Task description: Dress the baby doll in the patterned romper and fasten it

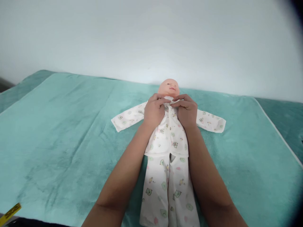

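A baby doll lies on its back, dressed in a white long-sleeved top and white trousers printed with small green and pink animals. At the collar, just below the doll's chin, my left hand pinches the front edge of the top. My right hand meets it there, its fingers closed on the other front edge. The fingertips almost touch, and whatever fastener lies between them is too small to make out. Both sleeves spread out to the sides. Lower down, the top's front edges lie together to the hem.
A teal blanket with a pale edge covers the surface under the doll, with slight creases on the left. Behind it rises a plain white wall. A yellow strip with dark markings shows at the lower left corner.
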Action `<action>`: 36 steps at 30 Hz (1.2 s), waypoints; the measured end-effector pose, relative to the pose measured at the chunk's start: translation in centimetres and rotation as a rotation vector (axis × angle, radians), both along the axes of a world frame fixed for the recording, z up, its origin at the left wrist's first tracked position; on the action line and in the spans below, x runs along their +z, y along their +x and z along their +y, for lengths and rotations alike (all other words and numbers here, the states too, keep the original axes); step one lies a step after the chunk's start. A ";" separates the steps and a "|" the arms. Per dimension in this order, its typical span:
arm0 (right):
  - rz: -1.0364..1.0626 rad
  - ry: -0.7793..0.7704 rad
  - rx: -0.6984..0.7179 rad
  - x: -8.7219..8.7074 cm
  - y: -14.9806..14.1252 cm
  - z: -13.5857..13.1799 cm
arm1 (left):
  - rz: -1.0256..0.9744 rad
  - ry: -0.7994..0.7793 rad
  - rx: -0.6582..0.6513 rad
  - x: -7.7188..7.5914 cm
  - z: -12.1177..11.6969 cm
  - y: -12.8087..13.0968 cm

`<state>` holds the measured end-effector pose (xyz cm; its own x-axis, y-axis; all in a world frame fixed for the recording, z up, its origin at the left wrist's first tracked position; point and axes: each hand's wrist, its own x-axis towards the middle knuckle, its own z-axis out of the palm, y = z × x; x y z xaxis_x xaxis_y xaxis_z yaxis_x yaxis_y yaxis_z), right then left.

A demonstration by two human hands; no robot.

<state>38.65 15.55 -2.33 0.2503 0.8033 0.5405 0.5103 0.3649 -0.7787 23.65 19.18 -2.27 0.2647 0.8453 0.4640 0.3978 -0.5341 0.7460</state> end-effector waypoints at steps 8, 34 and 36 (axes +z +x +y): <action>-0.015 0.025 0.026 0.0 0.0 0.1 | 0.032 0.028 0.030 -0.3 0.0 0.0; -0.426 -0.309 -0.263 1.1 -2.1 -4.1 | -0.003 -0.185 -0.068 0.0 1.0 0.1; -0.314 -0.243 -0.208 0.6 -1.8 -4.2 | 0.004 -0.198 -0.068 0.3 0.7 0.1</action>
